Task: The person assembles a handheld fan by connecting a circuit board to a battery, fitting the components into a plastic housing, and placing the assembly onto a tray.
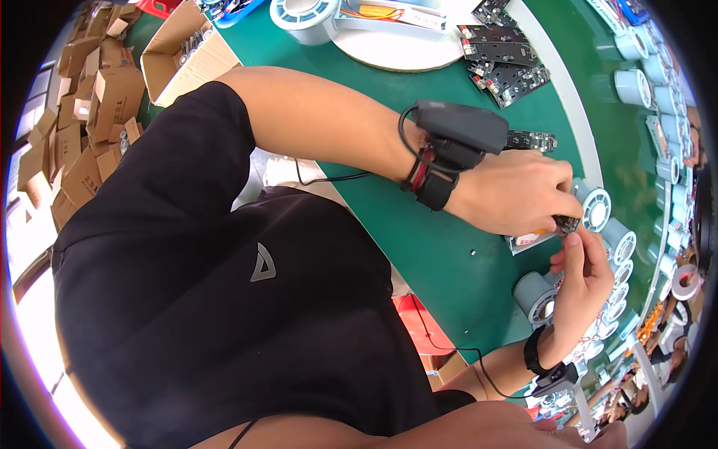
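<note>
My left hand [516, 191] reaches in from the upper side, its bent fingers closed on a small black electronic part [566, 224]. Beneath those fingers lies a pale housing with a white-labelled block [527, 239], mostly covered by the hand. My right hand [583, 280] comes up from below, thumb and fingertips pinched together right against the black part. What sits between the right fingertips is too small to make out. A pale blue cylinder [535, 295] stands beside the right wrist, and another with a ribbed round end [596, 209] is just beyond the left fingers.
Black circuit boards [505, 56] lie on the green table [441, 277] beyond my left forearm. A white disc [396, 56] carries an open housing [393, 15] with wires. Many pale blue cylinders line the right. Cardboard boxes [116, 97] pile up at the left.
</note>
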The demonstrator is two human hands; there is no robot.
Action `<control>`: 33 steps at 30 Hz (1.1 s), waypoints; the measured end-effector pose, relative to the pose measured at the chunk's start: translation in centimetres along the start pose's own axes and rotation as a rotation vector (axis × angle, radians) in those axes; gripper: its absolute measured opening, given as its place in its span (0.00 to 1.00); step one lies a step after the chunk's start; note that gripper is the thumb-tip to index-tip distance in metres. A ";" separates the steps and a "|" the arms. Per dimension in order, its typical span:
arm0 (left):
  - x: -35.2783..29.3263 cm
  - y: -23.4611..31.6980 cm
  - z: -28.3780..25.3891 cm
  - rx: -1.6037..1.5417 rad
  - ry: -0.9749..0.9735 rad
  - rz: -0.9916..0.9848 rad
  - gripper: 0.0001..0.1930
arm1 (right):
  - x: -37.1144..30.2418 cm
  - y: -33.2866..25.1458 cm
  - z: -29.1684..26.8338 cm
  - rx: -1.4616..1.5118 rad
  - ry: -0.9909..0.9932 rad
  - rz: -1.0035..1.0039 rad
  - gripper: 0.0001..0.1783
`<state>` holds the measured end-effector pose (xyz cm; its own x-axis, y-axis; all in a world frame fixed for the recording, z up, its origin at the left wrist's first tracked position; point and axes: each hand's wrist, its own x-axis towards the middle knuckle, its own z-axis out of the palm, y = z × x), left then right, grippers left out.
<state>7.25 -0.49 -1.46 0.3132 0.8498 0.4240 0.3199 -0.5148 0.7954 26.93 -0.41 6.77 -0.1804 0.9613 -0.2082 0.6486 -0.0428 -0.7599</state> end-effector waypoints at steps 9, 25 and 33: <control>0.1 -1.2 -0.1 -0.271 0.024 0.062 0.18 | 1.4 -0.4 1.0 -0.054 0.215 -0.032 0.13; -0.1 -0.3 -1.1 -0.269 0.008 0.085 0.18 | 0.1 0.6 1.1 0.037 0.172 -0.209 0.08; 1.1 -1.1 -2.4 -0.174 -0.129 0.145 0.16 | 0.7 1.1 0.7 0.259 0.146 0.024 0.07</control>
<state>5.07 1.26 -0.87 0.4594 0.7416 0.4889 0.1084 -0.5931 0.7978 27.02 -0.01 5.33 -0.0470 0.9873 -0.1520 0.4376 -0.1165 -0.8916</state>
